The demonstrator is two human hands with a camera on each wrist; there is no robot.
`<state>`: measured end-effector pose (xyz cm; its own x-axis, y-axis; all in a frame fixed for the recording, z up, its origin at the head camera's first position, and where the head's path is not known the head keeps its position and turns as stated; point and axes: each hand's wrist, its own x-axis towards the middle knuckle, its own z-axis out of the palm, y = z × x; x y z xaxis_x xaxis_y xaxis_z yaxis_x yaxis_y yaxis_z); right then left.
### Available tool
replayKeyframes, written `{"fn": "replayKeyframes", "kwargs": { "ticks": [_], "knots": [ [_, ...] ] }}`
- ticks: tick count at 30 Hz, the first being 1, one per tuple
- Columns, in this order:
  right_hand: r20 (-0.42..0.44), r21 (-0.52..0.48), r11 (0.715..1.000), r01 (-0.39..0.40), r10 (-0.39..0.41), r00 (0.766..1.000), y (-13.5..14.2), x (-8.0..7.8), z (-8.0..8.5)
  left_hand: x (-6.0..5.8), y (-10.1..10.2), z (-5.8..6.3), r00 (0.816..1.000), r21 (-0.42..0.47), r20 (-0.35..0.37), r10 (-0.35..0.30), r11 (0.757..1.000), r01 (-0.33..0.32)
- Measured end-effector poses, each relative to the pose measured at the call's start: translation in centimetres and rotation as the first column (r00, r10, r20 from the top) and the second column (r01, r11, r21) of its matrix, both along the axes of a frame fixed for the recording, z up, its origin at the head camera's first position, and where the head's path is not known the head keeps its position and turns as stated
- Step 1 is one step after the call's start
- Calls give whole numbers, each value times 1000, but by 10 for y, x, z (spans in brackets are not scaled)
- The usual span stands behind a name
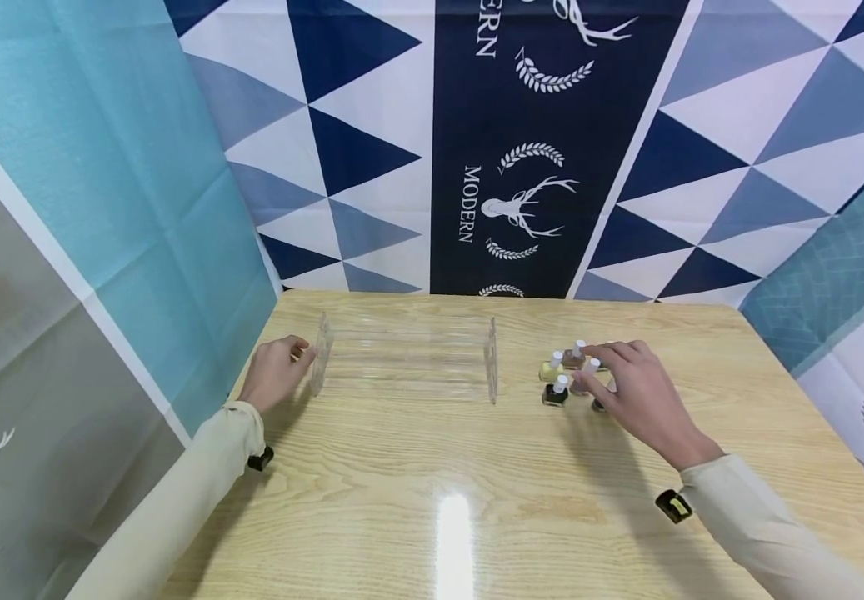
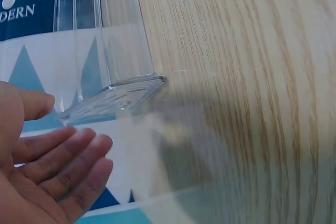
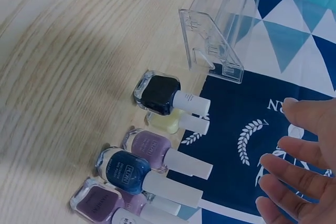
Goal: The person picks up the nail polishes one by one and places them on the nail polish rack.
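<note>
A clear acrylic rack [image 1: 492, 360] with several tiers stands toward the back of the table. Beside its left end panel [image 2: 118, 100] is my left hand [image 1: 276, 373], fingers loosely bent and holding nothing; whether a fingertip touches the panel I cannot tell. Several white-capped nail polish bottles stand grouped right of the rack: black [image 3: 157, 94], pale yellow [image 3: 167, 122], light purple [image 3: 149, 149], blue [image 3: 126, 170] and dark mauve [image 3: 97, 203]. My right hand [image 1: 643, 400] hovers over this group, partly hiding it in the head view. In the right wrist view its fingers are spread, apart from the caps.
The wood-grain table [image 1: 372, 483] has patterned cloth [image 1: 372, 150] behind it and more hanging cloth [image 1: 124, 167] close along the left. A dark wrist device [image 1: 674, 506] sits at the right cuff, another [image 1: 261, 457] at the left.
</note>
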<state>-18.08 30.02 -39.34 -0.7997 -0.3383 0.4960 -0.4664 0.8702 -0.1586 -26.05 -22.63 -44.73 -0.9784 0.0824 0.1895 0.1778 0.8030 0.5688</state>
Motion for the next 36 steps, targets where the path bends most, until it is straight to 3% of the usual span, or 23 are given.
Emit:
{"fn": "replayKeyframes", "kwargs": {
  "ticks": [5, 16, 31, 36],
  "knots": [
    [22, -3, 1000, 5, -4, 1000, 0, -1, -3, -6, 1, -4, 999, 50, 37, 6, 999, -8],
    [45, -1, 1000, -8, 8, 999, -2, -2, -8, -13, 4, -12, 999, 52, 37, 7, 999, -9],
    [86, -29, 999, -45, 48, 995, -6, -11, -23, -15, 6, -13, 1000, 84, 7, 12, 996, -12],
    [104, -28, 998, -52, 54, 993, -8, -15, -25, -15, 6, -12, 1000, 91, 26, 5, 996, -7]
  ]
}}
